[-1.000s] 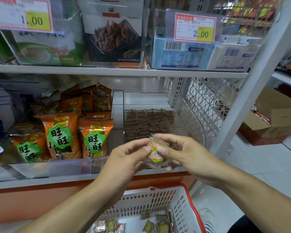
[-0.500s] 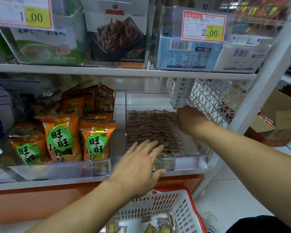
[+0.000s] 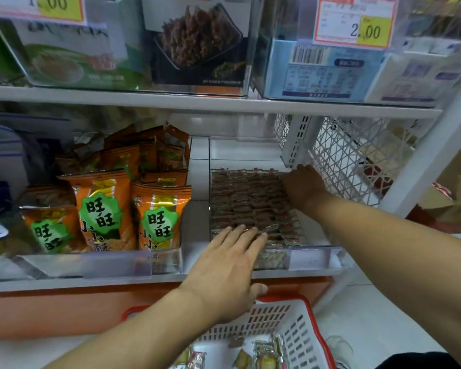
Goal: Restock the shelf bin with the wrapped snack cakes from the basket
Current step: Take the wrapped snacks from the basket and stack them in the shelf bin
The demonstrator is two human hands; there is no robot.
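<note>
Rows of small wrapped snack cakes [image 3: 248, 201] in dark reddish-brown wrappers are lying packed flat in a clear plastic shelf bin [image 3: 312, 258] on the lower shelf [image 3: 157, 278]. The person's left hand [image 3: 229, 265] is reaching over the bin's front edge, fingers straight and slightly spread, fingertips resting on the front row of cakes and holding nothing. The right hand [image 3: 302, 186] is lying palm down on the far right rows, deep in the bin, fingers pointing inward (whether they are curling round a cake cannot be told from this angle).

Just left of the bin, orange snack bags [image 3: 101, 209] with green labels are standing upright behind a clear shelf front. Below the hands, a white basket [image 3: 301, 331] with a red rim is sitting on the floor, holding a few loose wrapped cakes [image 3: 262, 355]. On the shelf above, clear boxes are displaying a yellow price tag [image 3: 357, 22] reading 2.00. White wire mesh [image 3: 357, 166] is forming the shelf's right side.
</note>
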